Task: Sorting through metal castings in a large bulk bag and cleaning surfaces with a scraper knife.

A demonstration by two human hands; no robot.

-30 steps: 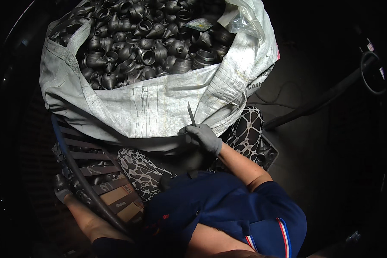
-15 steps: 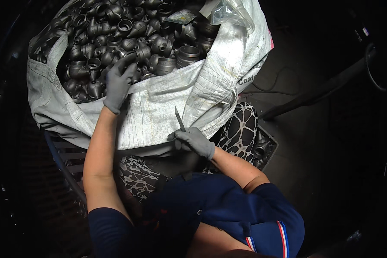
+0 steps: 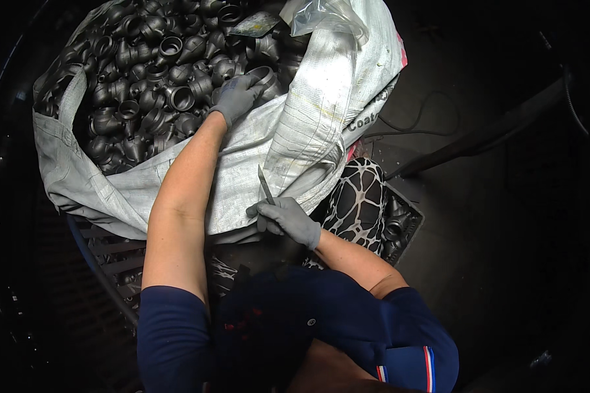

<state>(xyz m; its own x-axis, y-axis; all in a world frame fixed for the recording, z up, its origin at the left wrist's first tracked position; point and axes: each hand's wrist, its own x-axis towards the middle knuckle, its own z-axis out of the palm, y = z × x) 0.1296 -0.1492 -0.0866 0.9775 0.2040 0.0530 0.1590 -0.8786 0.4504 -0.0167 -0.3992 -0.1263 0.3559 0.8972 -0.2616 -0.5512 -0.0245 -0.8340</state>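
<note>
My left hand (image 3: 237, 97), in a grey glove, reaches into the heap at the near right side of the sack's mouth. Its fingers are closed on the rim of a wide, dark metal pipe fitting (image 3: 267, 80); part of the grip is hidden. Many more dark pipe fittings (image 3: 170, 49) with round openings fill the large white woven sack (image 3: 242, 187). Lower down, in front of the sack's near side, my gloved right hand (image 3: 287, 219) is closed around a slim, pointed metal tool (image 3: 265, 183), its tip upward. Whether this is a file or a scraper I cannot tell.
Clear plastic (image 3: 328, 18) lies over the sack's far right rim, beside a small flat packet (image 3: 254, 25). A dark crate (image 3: 400, 226) with fittings stands right of my knee. A slatted dark basket (image 3: 115, 252) is at the left; a cable (image 3: 426, 131) lies on the floor.
My left hand has moved right across the heap, from the middle fittings to the wide one. My right hand keeps its hold on the tool. The whole view has shifted slightly.
</note>
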